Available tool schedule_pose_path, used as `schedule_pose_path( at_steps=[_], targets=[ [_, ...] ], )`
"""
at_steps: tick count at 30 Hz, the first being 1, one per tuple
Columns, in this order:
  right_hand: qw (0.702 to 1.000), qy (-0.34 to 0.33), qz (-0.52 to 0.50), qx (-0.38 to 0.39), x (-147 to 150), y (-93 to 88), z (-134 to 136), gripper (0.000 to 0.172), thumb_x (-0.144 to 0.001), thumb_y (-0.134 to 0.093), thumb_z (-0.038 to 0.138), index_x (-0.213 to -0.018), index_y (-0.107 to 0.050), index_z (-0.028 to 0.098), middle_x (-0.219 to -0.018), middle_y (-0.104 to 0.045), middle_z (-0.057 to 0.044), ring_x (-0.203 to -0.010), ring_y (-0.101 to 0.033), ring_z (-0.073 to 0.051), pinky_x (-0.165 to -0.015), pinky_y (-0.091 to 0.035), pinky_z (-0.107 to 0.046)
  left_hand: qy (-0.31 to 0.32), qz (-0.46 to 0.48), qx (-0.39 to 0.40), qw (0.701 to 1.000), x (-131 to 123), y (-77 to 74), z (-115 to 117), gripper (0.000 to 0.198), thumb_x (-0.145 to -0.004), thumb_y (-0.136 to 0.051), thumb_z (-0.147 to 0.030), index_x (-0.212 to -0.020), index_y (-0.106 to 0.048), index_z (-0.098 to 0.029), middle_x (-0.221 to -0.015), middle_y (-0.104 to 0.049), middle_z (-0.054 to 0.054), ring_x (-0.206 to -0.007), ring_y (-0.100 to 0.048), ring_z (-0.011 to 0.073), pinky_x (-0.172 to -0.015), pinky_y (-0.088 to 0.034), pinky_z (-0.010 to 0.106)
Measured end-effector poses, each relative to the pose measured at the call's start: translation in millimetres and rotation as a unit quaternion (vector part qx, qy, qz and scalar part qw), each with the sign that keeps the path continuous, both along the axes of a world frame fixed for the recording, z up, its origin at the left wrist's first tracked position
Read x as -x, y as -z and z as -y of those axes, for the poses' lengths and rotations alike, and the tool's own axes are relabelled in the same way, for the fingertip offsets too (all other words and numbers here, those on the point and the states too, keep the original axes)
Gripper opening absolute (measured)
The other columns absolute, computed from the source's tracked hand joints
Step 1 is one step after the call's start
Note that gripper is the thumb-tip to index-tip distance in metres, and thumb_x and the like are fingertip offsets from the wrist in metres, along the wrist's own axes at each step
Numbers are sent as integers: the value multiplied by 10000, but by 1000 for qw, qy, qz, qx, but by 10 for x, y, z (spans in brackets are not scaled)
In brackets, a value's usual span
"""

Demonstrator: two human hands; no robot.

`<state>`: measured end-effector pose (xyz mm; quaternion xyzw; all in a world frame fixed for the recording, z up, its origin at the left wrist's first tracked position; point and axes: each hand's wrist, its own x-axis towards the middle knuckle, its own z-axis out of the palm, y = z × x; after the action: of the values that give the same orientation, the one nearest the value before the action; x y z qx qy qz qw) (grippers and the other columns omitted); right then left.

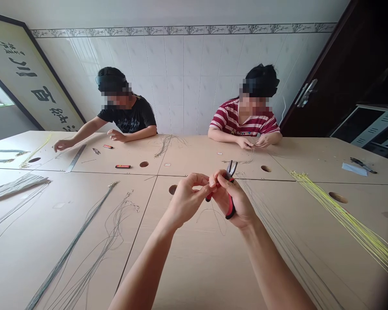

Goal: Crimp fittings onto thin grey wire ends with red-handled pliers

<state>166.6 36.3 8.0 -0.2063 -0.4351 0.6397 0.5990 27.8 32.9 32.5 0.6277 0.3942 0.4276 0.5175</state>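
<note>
My right hand (234, 198) is wrapped round a pair of pliers (230, 206) with red and black handles, whose narrow jaws point up and stand apart. My left hand (192, 196) meets it fingertip to fingertip, pinching a thin cord (218, 213) that hangs in a loose loop below both hands. Any small part between the fingertips is hidden. Left of my hands lies a loose bunch of grey cords (111, 230) with metal clasps at its far end. A tighter bundle of dark grey-green cords (84, 226) runs beside it.
Yellow cords (338, 209) and more grey cords (271, 224) stretch along the right. Two co-workers sit opposite: one in a black shirt (132, 114), one in a striped shirt (224, 116). A steel ruler (76, 158), a red-and-black lighter-sized item (123, 166) and cable holes (338, 197) mark the table.
</note>
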Motion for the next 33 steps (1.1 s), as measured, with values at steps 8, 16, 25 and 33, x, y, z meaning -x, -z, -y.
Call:
schedule_pose_path(
  at_steps=[8, 16, 25, 33],
  targets=[
    [1000, -18, -16, -15, 21, 1, 19, 127, -901, -582, 281, -794, -624, 227, -767, -502, 13, -716, -448, -118, -600, -418, -231, 13, 26, -14, 999, -7, 9, -21, 148, -857, -612, -295, -897, -615, -153, -982, -644, 70, -787, -596, 136, -771, -489, 318],
    [999, -19, -33, -6, 22, 0, 2, 108, -896, -594, 276, -806, -625, 226, -774, -511, 16, -695, -437, -105, -603, -432, -219, 19, 31, -15, 999, 6, 15, -12, 102, -865, -580, -234, -900, -650, -169, -1127, -598, 72, -789, -572, 120, -777, -488, 296],
    [1000, -16, -23, -9, 12, -4, 23, 115, -901, -588, 302, -806, -603, 240, -778, -510, 17, -728, -467, -111, -622, -454, -222, 21, 49, 27, 998, 22, -11, -17, 114, -805, -658, -266, -851, -690, -166, -1293, -508, 77, -753, -574, 94, -769, -489, 293],
    [999, -20, 2, -33, 50, -10, 34, 108, -895, -585, 318, -805, -592, 259, -818, -516, 2, -903, -547, -157, -714, -523, -279, 26, 70, 24, 997, -23, 19, -17, 130, -804, -665, -276, -859, -665, -158, -1276, -494, 74, -713, -547, 66, -732, -477, 276]
  ],
)
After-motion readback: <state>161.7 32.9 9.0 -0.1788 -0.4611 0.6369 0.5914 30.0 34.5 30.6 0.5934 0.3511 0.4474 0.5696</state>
